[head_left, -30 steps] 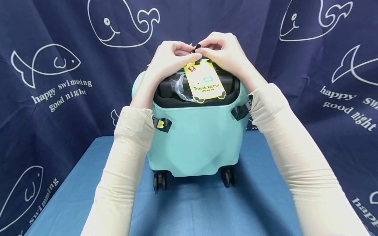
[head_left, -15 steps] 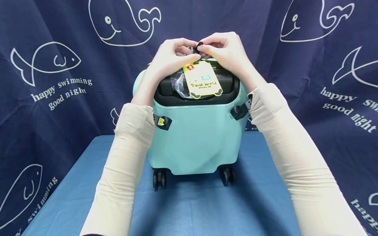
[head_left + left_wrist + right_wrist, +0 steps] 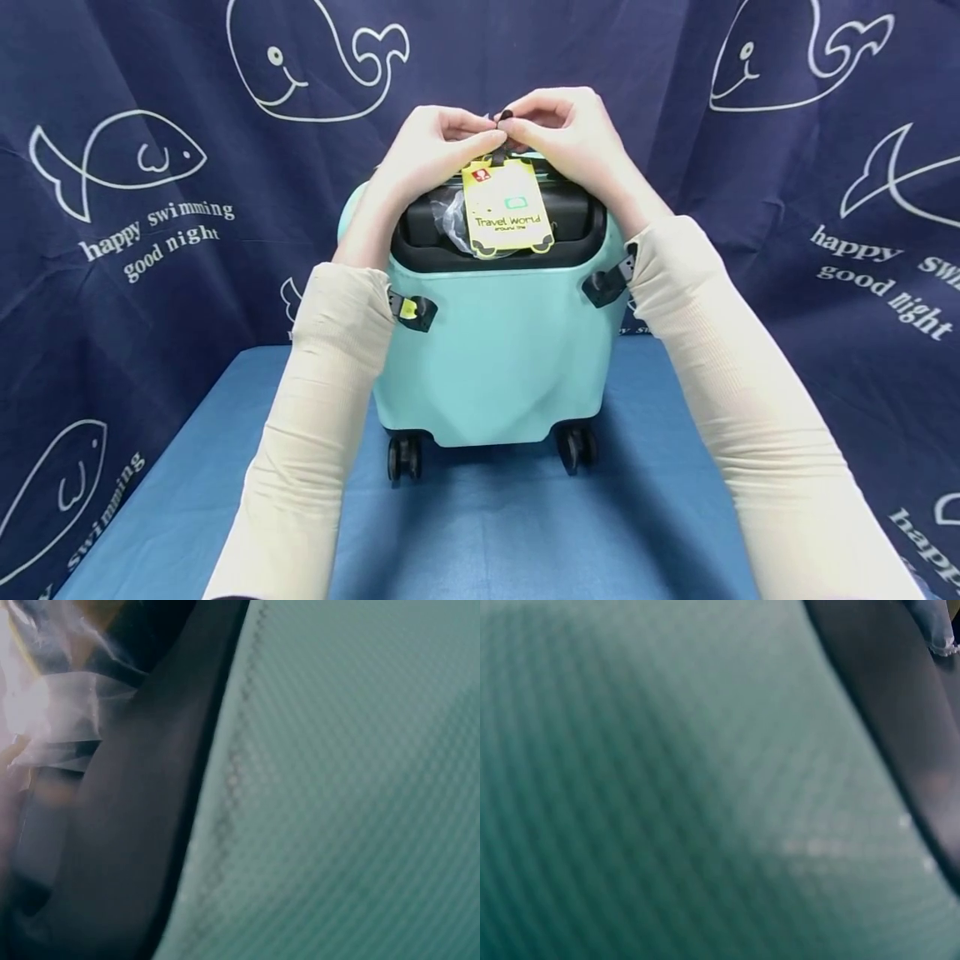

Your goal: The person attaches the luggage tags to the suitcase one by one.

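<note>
A mint-green suitcase (image 3: pixel 495 358) stands upright in the head view, with a black recessed panel (image 3: pixel 427 260) at its top. Over that panel hangs a yellow luggage tag (image 3: pixel 506 204) printed "Travel World", on a thin black strap (image 3: pixel 499 155). Above the tag, my left hand (image 3: pixel 429 150) pinches the strap between thumb and fingers. My right hand (image 3: pixel 577 137) pinches its upper end, fingertips right beside those of the left. Both wrist views are filled by the textured suitcase shell (image 3: pixel 345 780) and black trim (image 3: pixel 900 697); the fingers' work is out of sight there.
Clear plastic wrap (image 3: pixel 452 218) clings to the suitcase handle area behind the tag. Black caster wheels (image 3: pixel 405 457) stand on the blue tabletop (image 3: pixel 487 533). A dark blue curtain (image 3: pixel 187 317) with white whale and fish drawings hangs behind.
The tag has swung a little left and now hangs straighter. Both hands stay at the strap with small finger shifts; the black strap end between the fingertips has changed shape slightly.
</note>
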### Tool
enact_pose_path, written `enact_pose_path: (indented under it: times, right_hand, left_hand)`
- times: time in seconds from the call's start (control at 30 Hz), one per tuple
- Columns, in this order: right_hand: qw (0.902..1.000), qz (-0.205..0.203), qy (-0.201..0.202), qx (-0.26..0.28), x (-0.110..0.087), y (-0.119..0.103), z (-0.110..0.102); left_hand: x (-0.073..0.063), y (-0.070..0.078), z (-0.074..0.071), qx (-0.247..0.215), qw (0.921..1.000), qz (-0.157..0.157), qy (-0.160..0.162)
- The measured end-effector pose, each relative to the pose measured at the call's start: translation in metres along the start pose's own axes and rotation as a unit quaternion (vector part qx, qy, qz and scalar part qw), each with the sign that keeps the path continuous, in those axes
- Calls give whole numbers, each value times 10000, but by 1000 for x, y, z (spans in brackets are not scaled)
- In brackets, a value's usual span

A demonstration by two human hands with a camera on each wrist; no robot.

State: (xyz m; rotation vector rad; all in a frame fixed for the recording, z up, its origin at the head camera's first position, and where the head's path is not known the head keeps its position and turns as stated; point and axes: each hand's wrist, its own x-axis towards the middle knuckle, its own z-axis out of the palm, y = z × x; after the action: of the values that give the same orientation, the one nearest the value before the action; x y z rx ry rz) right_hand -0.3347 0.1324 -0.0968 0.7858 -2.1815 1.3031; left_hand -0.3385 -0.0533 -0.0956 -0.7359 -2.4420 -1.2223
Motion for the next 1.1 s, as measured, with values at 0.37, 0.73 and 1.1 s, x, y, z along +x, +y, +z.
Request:
enact_pose_path:
  times: [0.37,0.73,1.1]
  right_hand:
    - [9988,108,-37,-470,0,0,0]
    - [9998,21,148,137,-1,-1,1]
    - [9979,145,129,620,1,1,1]
  left_hand:
    - [0,-1,2,-230,9997,69,71]
    - [1,-1,2,-197,9996,176,-83]
    - [1,1,2,100,9998,93,-119]
